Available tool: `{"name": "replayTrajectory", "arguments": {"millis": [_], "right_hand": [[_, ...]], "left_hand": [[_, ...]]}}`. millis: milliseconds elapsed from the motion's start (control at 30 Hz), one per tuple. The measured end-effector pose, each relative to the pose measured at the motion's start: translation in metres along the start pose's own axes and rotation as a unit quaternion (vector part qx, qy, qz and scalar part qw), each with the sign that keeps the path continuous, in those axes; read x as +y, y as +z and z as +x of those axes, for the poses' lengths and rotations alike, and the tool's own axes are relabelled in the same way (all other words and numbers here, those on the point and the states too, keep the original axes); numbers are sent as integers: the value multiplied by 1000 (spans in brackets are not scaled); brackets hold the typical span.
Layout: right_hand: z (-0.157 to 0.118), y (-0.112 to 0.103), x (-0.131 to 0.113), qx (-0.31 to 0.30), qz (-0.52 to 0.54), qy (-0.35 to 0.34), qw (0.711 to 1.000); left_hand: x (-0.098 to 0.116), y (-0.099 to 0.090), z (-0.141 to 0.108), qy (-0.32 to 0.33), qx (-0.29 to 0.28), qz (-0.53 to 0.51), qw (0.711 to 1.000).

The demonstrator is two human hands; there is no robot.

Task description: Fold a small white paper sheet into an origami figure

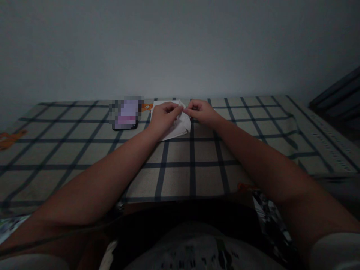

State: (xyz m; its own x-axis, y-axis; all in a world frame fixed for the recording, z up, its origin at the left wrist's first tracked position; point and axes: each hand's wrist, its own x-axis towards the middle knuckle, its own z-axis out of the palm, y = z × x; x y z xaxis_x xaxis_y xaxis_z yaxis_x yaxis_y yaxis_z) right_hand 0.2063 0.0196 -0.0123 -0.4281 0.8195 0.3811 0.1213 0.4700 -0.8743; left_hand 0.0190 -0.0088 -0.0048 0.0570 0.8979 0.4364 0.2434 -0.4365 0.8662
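Observation:
Between my two hands is a crumpled, folded piece of thin white paper [184,123], perhaps tissue. My left hand [165,117] pinches its upper part from the left, thumb against fingers. From the right, my right hand [201,111] pinches the same paper near its top, the fingertips of both hands almost meeting. Underneath lies a flatter white sheet [171,134] on the checked cloth, its left side partly covered by my left hand. The exact spot where the fingertips grip is small and dim.
A table with a checked cloth [177,180] stands against a plain wall [180,48]. Left of the paper lies a phone [126,116], its screen lit and blurred out. Orange bear prints [146,107] mark the cloth. Dark slats [337,90] rise at the right.

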Motion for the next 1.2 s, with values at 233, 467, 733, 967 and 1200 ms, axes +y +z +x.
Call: {"name": "replayTrajectory", "arguments": {"millis": [233,467,733,967,1200], "right_hand": [[0,0,-3,-15,88,47,995],[-1,-1,-4,-36,87,47,994],[-2,-2,-4,-57,65,43,995],[0,-3,-3,-68,42,7,997],[0,-1,-5,-53,15,-4,998]], "left_hand": [[-6,3,0,-10,19,-63,998],[-8,4,1,-15,27,-101,994],[-3,1,0,-27,31,-90,995],[-4,6,0,-66,34,-136,988],[-6,7,1,-94,23,-128,987]]}}
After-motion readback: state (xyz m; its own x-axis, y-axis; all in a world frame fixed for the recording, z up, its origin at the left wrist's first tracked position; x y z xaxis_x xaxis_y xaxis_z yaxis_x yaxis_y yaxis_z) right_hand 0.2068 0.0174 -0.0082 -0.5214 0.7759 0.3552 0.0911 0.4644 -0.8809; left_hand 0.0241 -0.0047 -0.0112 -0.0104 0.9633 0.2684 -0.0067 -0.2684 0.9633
